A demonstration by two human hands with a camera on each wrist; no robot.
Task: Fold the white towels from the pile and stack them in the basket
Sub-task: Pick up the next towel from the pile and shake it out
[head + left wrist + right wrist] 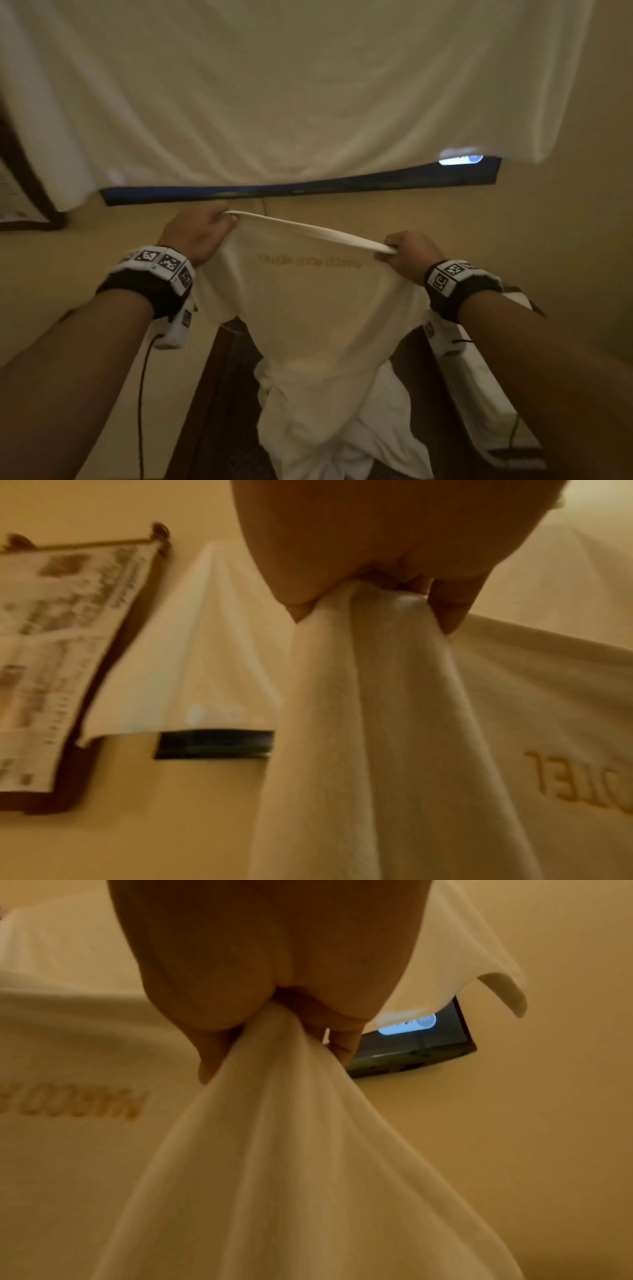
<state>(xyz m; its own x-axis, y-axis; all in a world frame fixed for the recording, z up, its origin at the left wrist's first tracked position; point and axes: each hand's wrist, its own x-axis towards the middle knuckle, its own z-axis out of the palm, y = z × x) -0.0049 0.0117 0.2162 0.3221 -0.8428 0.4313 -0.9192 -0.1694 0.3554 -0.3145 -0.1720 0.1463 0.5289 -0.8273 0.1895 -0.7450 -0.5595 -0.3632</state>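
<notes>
Two hands hold a white towel (308,301) up in the air in front of the person, one at each top corner. The left hand (197,233) has its fingers curled round the bunched left corner, and the left wrist view shows the cloth pinched between thumb and fingers (452,607). The right hand (409,255) grips the other corner the same way, the fabric gathered in its closed fingers (342,1039). Between the two hands the top hem runs nearly taut, sloping down toward the right hand. Gold lettering (310,262) crosses the towel below the hem, seen mirrored and too blurred to read. The towel's lower part hangs down onto a heap of white towels (342,428) lying on a dark surface. Beyond the hands a large white cloth (291,85) drapes over a dark screen (298,188) mounted on the beige wall, with a small lit patch at its right end. A framed notice (51,656) hangs on the wall to the left.
</notes>
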